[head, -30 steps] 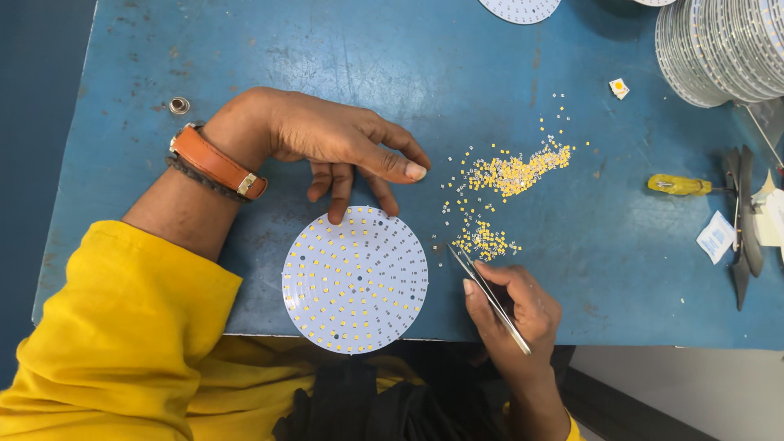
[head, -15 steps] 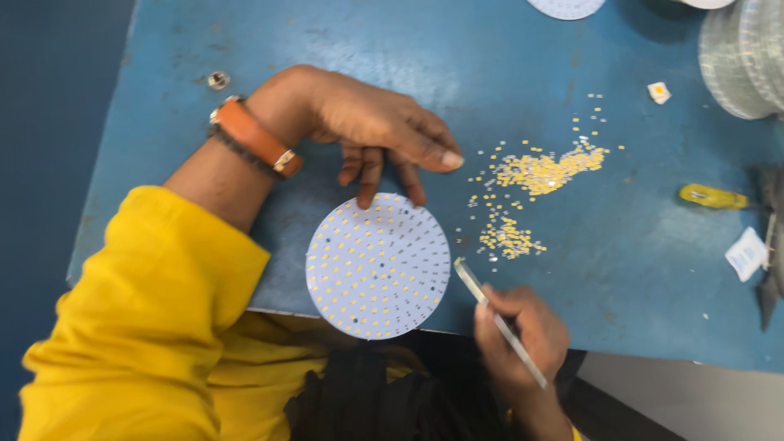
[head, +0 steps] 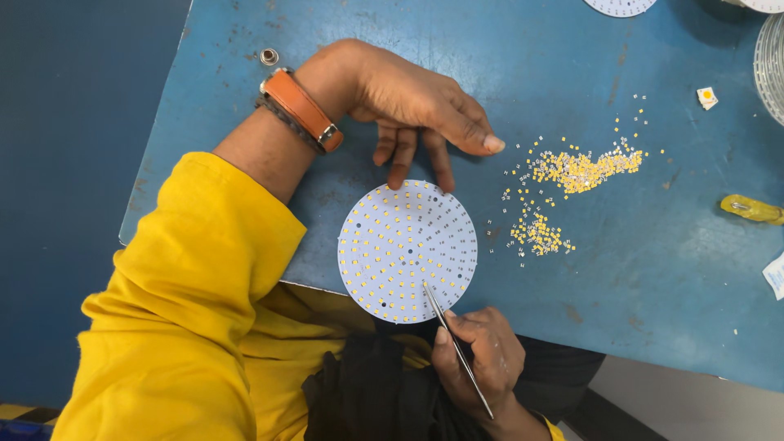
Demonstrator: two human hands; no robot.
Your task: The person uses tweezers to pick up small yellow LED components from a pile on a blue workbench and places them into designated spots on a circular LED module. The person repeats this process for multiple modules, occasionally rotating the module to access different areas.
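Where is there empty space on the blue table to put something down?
The table is bare near its front edge, right of the round white board and below the pile of tiny yellow bits. It is also bare at the top, above the left hand. Around the bits and by the left hand's fingers it is crowded.

Bright, even light from overhead, no harsh glare. Soft, short shadows under the left hand [head: 408, 102] and its fingers on the blue worktop [head: 653, 269]; faint shadow beneath the right hand [head: 482, 359]. Sharp focus across the round white board [head: 400, 245] between the hands and the small yellow chips [head: 572, 171] to the right. Slight wide-angle bending toward the far corners. Dim and featureless left of the yellow sleeve [head: 188, 310].
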